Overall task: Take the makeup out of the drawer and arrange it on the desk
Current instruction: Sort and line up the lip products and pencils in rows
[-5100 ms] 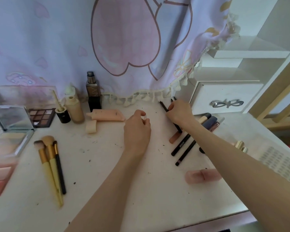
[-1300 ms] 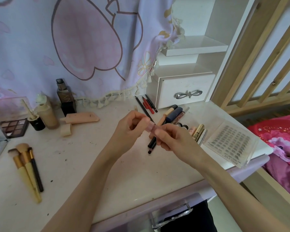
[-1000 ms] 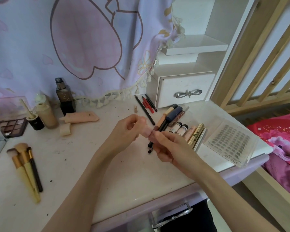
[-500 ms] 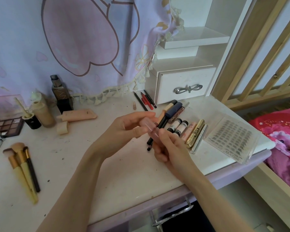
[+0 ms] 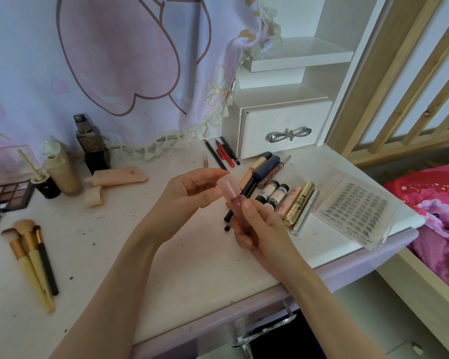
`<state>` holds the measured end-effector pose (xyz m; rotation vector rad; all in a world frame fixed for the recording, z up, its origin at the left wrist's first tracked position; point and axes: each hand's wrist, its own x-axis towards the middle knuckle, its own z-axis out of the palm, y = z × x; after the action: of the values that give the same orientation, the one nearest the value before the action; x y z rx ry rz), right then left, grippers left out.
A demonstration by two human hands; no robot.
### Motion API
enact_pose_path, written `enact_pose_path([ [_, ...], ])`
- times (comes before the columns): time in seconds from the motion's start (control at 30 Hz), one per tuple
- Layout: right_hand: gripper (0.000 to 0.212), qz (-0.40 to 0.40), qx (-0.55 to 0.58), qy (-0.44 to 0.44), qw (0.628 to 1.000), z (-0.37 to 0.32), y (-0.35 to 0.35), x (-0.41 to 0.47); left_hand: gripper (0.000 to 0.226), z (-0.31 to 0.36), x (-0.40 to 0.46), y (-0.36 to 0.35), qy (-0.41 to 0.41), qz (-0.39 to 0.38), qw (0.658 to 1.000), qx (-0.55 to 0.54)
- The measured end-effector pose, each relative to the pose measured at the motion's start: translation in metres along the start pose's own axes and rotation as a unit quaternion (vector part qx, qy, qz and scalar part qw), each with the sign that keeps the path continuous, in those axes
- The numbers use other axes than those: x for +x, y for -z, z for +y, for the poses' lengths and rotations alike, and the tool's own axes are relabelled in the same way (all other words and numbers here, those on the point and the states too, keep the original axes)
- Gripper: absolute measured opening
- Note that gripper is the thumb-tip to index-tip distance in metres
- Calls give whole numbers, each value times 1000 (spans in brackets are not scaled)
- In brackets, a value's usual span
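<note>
A pink lip gloss tube [image 5: 232, 200] is held upright above the white desk [image 5: 145, 244], near its middle. My right hand [image 5: 259, 229] grips the tube's lower body, fingers wrapped round it. My left hand [image 5: 189, 195] pinches the pale pink cap [image 5: 226, 186] at the top. Behind the hands, a row of tubes and mascaras [image 5: 285, 200] lies side by side, with pencils [image 5: 224, 155] further back. The desk drawer [image 5: 257, 330] shows at the bottom edge, with its handle in view.
Brushes [image 5: 33, 257] lie at the left. Foundation bottles [image 5: 65, 172], an eyeshadow palette [image 5: 11, 194] and a peach tube [image 5: 117, 174] stand at the back left. A clear lash tray [image 5: 358, 213] sits at the right corner, by the small white drawer unit [image 5: 283, 128]. A bed lies to the right.
Both hands left the pencils at the back and picked up the pink tube. Over the last second they turned it upright, the left hand's fingers moving onto the cap.
</note>
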<state>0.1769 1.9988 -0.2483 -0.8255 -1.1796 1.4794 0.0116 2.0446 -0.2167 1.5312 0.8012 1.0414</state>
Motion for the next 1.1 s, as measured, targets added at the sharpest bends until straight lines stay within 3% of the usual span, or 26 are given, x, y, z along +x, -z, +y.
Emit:
enact_pose_path([
  [0.2, 42, -16, -7, -8, 1000, 2, 2, 0, 38, -2, -1, -4, 5, -64, 998, -28],
  [0.3, 46, -27, -9, -6, 1000, 2, 3, 1, 37, -2, -2, -3, -4, -83, 996, -11],
  [0.43, 38, -31, 13, -1, 999, 1, 4, 1, 46, -1, -2, -4, 1, -46, 999, 13],
  [0.63, 19, 20, -61, 8, 998, 4, 1, 0, 27, -4, 1, -8, -24, 18, 1000, 2],
  [0.83, 12, 33, -85, 20, 996, 0, -4, -2, 30, -4, 2, -8, -34, 59, 998, 1],
  [1.1, 21, 57, -116, 54, 990, -4, -8, -5, 20, 11, 0, 3, -31, 20, 995, 89],
])
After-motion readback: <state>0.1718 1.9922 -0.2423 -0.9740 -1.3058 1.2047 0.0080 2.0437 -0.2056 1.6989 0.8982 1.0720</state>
